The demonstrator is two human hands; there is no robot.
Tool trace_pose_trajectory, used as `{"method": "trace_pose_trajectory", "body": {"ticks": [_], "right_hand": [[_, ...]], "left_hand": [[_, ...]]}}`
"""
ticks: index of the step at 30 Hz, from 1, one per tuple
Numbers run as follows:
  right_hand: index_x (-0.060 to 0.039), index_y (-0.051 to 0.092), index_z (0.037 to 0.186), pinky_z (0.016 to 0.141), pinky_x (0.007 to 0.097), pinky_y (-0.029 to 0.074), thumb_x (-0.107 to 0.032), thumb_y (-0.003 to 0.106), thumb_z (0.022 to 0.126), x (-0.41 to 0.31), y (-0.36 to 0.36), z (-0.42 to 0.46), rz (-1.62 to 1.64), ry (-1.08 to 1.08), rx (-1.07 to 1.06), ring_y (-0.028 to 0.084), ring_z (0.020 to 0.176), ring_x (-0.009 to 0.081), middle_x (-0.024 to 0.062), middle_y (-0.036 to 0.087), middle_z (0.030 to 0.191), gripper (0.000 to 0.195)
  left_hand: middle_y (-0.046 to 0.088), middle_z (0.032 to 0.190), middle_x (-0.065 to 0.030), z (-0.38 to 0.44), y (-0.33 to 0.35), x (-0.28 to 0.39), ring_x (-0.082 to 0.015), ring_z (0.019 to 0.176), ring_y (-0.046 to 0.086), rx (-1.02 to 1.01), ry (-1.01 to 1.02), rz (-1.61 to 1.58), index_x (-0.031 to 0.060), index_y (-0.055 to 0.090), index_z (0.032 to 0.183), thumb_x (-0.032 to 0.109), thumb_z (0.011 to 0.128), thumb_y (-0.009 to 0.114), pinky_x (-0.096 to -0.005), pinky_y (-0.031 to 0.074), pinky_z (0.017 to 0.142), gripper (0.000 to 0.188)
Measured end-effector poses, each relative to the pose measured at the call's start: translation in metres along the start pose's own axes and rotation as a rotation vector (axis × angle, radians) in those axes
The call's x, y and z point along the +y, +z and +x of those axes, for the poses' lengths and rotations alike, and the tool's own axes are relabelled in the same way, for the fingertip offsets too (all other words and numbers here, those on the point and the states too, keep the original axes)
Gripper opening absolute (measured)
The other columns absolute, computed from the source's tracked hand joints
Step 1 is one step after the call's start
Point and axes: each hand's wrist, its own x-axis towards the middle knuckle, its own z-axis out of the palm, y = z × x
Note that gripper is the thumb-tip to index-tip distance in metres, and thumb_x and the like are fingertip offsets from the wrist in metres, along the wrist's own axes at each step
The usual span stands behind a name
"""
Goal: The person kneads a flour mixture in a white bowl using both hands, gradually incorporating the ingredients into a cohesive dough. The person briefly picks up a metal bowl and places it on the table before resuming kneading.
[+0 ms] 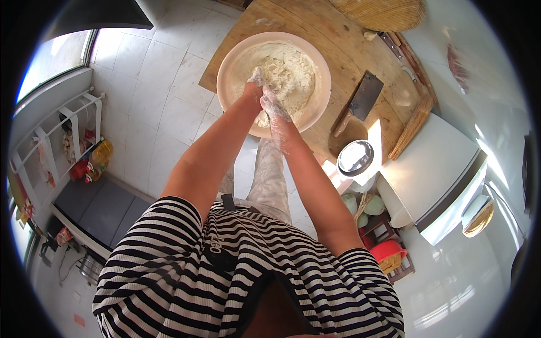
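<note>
A wide pale-pink basin [323, 91] stands at the corner of the wooden table and holds flour and lumpy, shaggy dough [291, 69]. Both my hands are over the near left part of it, close together and caked in flour and wet dough. My left hand [255, 79] is by the dough's left edge, fingers pointing away from me. Just to its right and nearer to me, my right hand [274, 103] seems to touch it. Their palms and most fingers are hidden, so whether either grips any dough does not show.
Right of the basin, a cleaver [364, 99] lies on the wooden table [338, 50]. A shiny metal bowl [355, 158] sits near the table's front edge. Along the wall are a knife [389, 45], a straw brush [411, 129] and a woven tray [380, 14].
</note>
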Motion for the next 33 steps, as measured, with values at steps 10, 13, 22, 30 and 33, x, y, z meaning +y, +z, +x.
{"method": "trace_pose_trajectory", "body": {"ticks": [10, 13, 22, 30, 33], "right_hand": [[-0.0002, 0.042, 0.131, 0.087, 0.0385, 0.047, -0.059, 0.050, 0.088, -0.028, -0.029, 0.047, 0.337, 0.033, 0.265, 0.053, 0.104, 0.0258, 0.0150, 0.053, 0.116, 0.073], [-0.0010, 0.044, 0.130, 0.088, 0.0368, 0.046, -0.053, 0.051, 0.090, -0.016, -0.027, 0.046, 0.377, 0.042, 0.300, 0.053, 0.105, 0.0241, 0.0123, 0.053, 0.118, 0.066], [-0.0008, 0.051, 0.122, 0.097, 0.0360, 0.043, -0.026, 0.042, 0.098, -0.010, -0.018, 0.032, 0.654, 0.074, 0.204, 0.054, 0.109, 0.0234, 0.0111, 0.056, 0.118, 0.036], [-0.0087, 0.055, 0.087, 0.058, 0.0273, 0.051, -0.012, 0.049, 0.093, 0.018, -0.028, 0.080, 0.821, 0.073, 0.234, 0.059, 0.068, 0.0119, 0.0011, 0.061, 0.081, 0.010], [-0.0047, 0.055, 0.086, 0.064, 0.0379, 0.050, -0.011, 0.046, 0.088, 0.030, -0.022, 0.087, 0.205, -0.205, 0.464, 0.059, 0.068, 0.0282, 0.0097, 0.062, 0.080, 0.011]], "left_hand": [[0.062, 0.096, -0.0084, -0.034, 0.014, -0.056, -0.0221, 0.087, 0.057, -0.265, 0.229, 0.108, 0.0102, 0.059, 0.109, 0.030, 0.092, 0.054, -0.0380, 0.047, 0.074, 0.027], [0.062, 0.095, -0.0078, -0.019, 0.007, -0.053, -0.0221, 0.086, 0.056, -0.303, 0.353, 0.306, 0.0099, 0.059, 0.109, 0.030, 0.092, 0.054, -0.0378, 0.047, 0.074, 0.027], [0.061, 0.115, -0.0106, 0.005, 0.011, -0.003, -0.0228, 0.105, 0.057, -0.261, 0.093, 0.010, 0.0020, 0.055, 0.121, 0.021, 0.097, 0.046, -0.0369, 0.046, 0.093, 0.032], [0.064, 0.105, -0.0116, 0.012, -0.008, -0.004, -0.0236, 0.098, 0.061, -0.555, -0.053, -0.090, 0.0011, 0.060, 0.110, 0.030, 0.090, 0.060, -0.0375, 0.050, 0.088, 0.035], [0.065, 0.100, -0.0087, 0.009, -0.004, -0.007, -0.0212, 0.091, 0.062, -0.430, -0.032, -0.072, 0.0037, 0.062, 0.106, 0.025, 0.088, 0.063, -0.0354, 0.052, 0.081, 0.028]]}}
